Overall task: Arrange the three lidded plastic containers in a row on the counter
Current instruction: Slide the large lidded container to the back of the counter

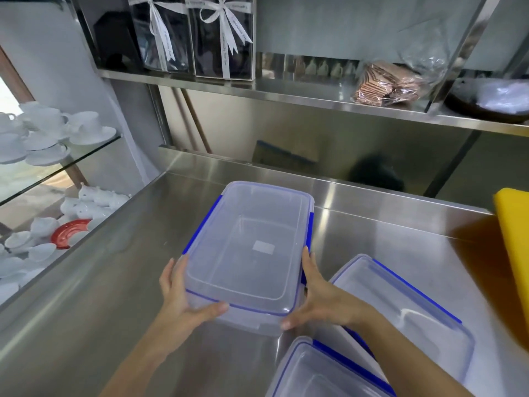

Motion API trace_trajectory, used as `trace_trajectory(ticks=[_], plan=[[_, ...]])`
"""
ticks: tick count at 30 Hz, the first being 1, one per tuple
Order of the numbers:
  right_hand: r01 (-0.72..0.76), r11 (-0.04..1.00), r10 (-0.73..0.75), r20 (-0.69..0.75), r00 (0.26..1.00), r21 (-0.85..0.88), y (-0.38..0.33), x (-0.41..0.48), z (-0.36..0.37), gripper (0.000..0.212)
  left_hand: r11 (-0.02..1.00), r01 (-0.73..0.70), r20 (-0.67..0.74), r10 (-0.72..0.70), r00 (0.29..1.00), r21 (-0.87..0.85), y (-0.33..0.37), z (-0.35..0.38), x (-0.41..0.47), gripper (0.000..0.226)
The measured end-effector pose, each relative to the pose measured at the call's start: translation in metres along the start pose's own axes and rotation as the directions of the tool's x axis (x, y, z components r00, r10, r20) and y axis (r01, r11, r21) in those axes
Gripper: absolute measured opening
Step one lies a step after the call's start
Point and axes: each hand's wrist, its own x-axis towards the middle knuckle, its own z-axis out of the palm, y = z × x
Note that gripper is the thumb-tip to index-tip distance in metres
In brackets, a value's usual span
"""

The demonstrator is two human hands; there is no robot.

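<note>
A clear lidded plastic container (249, 247) with blue clips sits in the middle of the steel counter (372, 227). My left hand (183, 296) grips its near left corner and my right hand (317, 299) grips its near right corner. A second lidded container (406, 313) lies to the right, angled, partly behind my right forearm. A third lidded container (320, 373) is at the bottom edge, cut off by the frame and close against the second one.
A yellow board (515, 253) lies at the counter's right edge. A steel shelf (286, 90) above holds ribboned gift boxes (194, 35) and a bag of wafers (386, 84). Glass shelves on the left carry white cups (43, 133).
</note>
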Motion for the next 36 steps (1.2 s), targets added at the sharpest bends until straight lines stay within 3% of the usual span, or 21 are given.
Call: trace_trajectory(ticks=[4, 12, 21, 26, 28, 30, 32, 34, 36], plan=[[0.030, 0.999, -0.030, -0.031, 0.999, 0.027, -0.006, 0.019, -0.013, 0.131, 0.990, -0.060, 0.001, 0.060, 0.998, 0.129, -0.003, -0.004, 0.027, 0.113], [-0.018, 1.000, 0.018, -0.156, 0.988, 0.002, -0.010, 0.060, -0.031, 0.095, 0.974, 0.000, -0.012, 0.003, 1.000, 0.227, 0.002, -0.006, 0.088, 0.119], [-0.018, 0.998, 0.001, -0.251, 0.968, -0.068, -0.004, 0.063, -0.022, 0.089, 0.943, 0.027, -0.029, -0.019, 0.999, 0.331, 0.006, -0.011, 0.092, 0.124], [-0.050, 0.977, -0.006, -0.263, 0.965, -0.205, -0.008, 0.043, -0.024, 0.085, 0.793, 0.111, -0.064, -0.091, 0.994, 0.600, 0.027, -0.011, 0.083, 0.102], [-0.082, 0.963, -0.003, -0.314, 0.950, -0.257, -0.006, 0.028, -0.032, 0.085, 0.769, 0.044, -0.103, 0.028, 0.994, 0.638, 0.043, 0.000, 0.074, 0.089], [-0.159, 0.942, 0.033, -0.392, 0.919, -0.295, 0.001, 0.010, -0.045, 0.087, 0.810, -0.133, -0.143, 0.257, 0.956, 0.571, 0.060, 0.022, 0.059, 0.070], [-0.225, 0.927, 0.069, -0.452, 0.889, -0.301, 0.010, -0.010, -0.061, 0.085, 0.841, -0.266, -0.079, 0.340, 0.937, 0.472, 0.074, 0.054, 0.043, 0.053], [-0.261, 0.924, 0.095, -0.492, 0.865, -0.280, 0.023, -0.032, -0.077, 0.079, 0.852, -0.263, 0.112, 0.238, 0.965, 0.454, 0.082, 0.089, 0.026, 0.047], [-0.305, 0.915, 0.133, -0.516, 0.846, -0.265, 0.038, -0.051, -0.090, 0.074, 0.781, -0.253, 0.293, 0.093, 0.951, 0.571, 0.083, 0.121, 0.016, 0.049]])
